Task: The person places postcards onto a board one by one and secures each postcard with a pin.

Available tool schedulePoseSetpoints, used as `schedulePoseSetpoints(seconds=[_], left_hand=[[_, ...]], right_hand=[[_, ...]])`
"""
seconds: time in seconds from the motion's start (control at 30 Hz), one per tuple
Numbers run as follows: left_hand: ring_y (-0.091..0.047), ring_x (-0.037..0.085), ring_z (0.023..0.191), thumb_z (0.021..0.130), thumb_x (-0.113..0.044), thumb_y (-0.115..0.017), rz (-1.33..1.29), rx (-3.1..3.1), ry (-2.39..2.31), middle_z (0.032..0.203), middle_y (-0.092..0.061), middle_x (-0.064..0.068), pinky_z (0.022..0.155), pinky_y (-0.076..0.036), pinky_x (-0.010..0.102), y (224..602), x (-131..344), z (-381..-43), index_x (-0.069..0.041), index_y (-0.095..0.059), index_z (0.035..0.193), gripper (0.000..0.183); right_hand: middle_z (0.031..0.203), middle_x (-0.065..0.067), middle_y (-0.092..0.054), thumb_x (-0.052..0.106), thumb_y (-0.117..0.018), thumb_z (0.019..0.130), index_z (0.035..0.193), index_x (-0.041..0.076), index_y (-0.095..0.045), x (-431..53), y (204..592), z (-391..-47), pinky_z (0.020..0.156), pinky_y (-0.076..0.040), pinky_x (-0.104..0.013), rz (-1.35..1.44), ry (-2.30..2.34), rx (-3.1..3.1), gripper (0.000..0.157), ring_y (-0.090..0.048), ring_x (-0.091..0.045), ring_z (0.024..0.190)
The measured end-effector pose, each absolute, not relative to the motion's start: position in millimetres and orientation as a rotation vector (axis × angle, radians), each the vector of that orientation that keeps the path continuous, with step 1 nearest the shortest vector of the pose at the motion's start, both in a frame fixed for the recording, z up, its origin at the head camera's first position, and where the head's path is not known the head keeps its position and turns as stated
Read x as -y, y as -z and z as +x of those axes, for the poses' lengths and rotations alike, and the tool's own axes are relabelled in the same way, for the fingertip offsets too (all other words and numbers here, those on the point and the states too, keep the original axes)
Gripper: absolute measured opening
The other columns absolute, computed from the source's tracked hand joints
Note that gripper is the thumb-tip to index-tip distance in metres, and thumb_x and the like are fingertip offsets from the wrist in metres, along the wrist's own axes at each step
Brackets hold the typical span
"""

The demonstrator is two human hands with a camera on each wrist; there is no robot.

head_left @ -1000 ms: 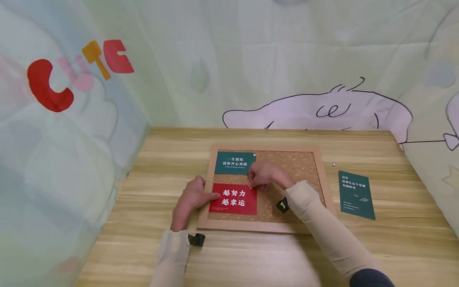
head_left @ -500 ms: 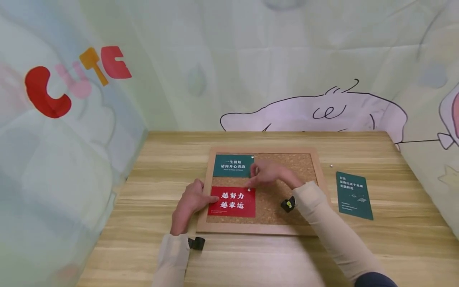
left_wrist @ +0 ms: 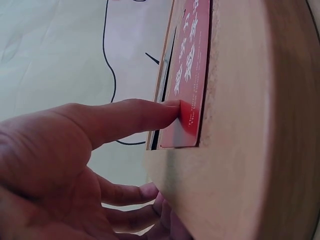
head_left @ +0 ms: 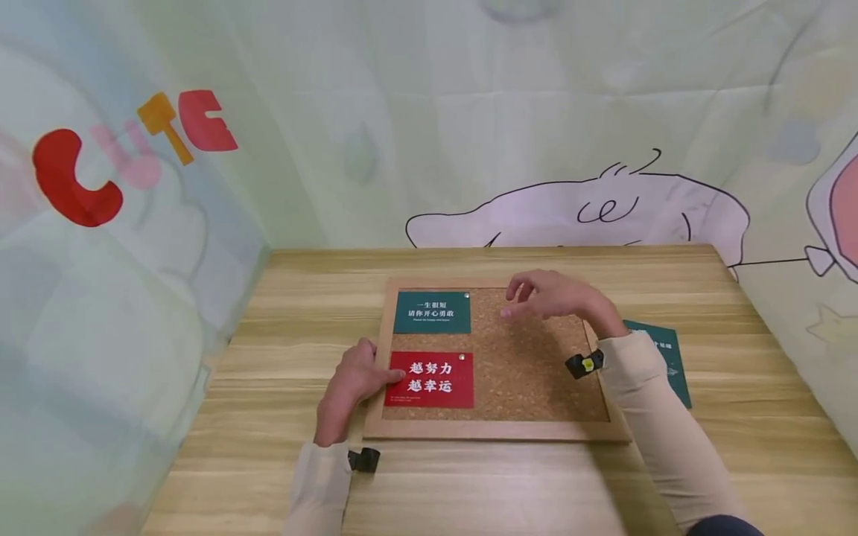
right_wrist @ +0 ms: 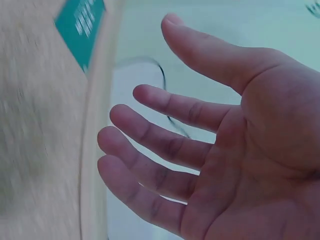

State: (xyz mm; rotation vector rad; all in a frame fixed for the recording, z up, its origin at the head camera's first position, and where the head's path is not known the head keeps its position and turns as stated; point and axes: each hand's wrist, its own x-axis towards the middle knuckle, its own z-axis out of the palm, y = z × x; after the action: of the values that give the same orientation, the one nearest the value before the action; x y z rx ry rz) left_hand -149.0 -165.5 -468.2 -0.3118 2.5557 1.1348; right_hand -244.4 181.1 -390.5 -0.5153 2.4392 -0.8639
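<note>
A wood-framed corkboard [head_left: 496,429] lies on the table. My left hand [head_left: 357,378] holds its left side, the thumb [left_wrist: 155,115] pressing the lower left part of a red card [head_left: 429,396] and the other fingers at the frame's outer edge. A silver pushpin [head_left: 462,357] sits in the red card's upper right corner. Above it on the cork is a teal card [head_left: 432,325] with another pushpin [head_left: 467,295] in its upper right corner. My right hand [head_left: 556,294] hovers over the board's upper right, fingers spread and loosely bent, the palm bare in the right wrist view.
To the right of the board, a second teal card [head_left: 678,372] lies on the wooden table [head_left: 295,298], partly covered by my right sleeve [head_left: 663,424]. A printed cloth wall [head_left: 322,149] stands along the table's back and left sides.
My right hand has let go of the pushpin at the red card's corner and moved up and right, away from the cards. My left hand stays on the board's left side.
</note>
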Motion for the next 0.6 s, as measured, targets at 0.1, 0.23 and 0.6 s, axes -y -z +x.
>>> schedulePoseSetpoints(seconds=[0.1,0.23,0.6], left_hand=[[-0.067,0.031,0.094,0.086,-0.018,-0.085,-0.304,-2.560,-1.130,0.107,-0.060,0.019,0.074,-0.062,0.039,468,165,-149,0.002,-0.047,0.122,0.056],[-0.066,0.030,0.091,0.087,-0.018,-0.084,-0.288,-2.572,-1.115,0.105,-0.059,0.018,0.072,-0.061,0.039,469,165,-149,0.002,-0.048,0.121,0.055],[-0.066,0.030,0.087,0.087,-0.018,-0.084,-0.275,-2.585,-1.107,0.104,-0.060,0.019,0.069,-0.061,0.038,468,169,-147,0.004,-0.048,0.121,0.054]], right_hand=[[0.123,-0.018,-0.063,0.039,-0.076,0.095,0.129,0.002,-0.059,-210,385,-245,0.080,-0.058,-0.045,-0.495,0.913,-2.438,0.052,-0.063,-0.034,0.101],[0.128,-0.020,-0.061,0.041,-0.074,0.097,0.132,0.003,-0.055,-250,382,-241,0.084,-0.057,-0.049,-0.425,0.957,-2.441,0.055,-0.062,-0.039,0.107],[0.135,-0.032,-0.054,0.033,-0.070,0.101,0.139,-0.004,-0.047,-356,410,-225,0.086,-0.058,-0.052,-0.235,1.008,-2.470,0.058,-0.062,-0.042,0.110]])
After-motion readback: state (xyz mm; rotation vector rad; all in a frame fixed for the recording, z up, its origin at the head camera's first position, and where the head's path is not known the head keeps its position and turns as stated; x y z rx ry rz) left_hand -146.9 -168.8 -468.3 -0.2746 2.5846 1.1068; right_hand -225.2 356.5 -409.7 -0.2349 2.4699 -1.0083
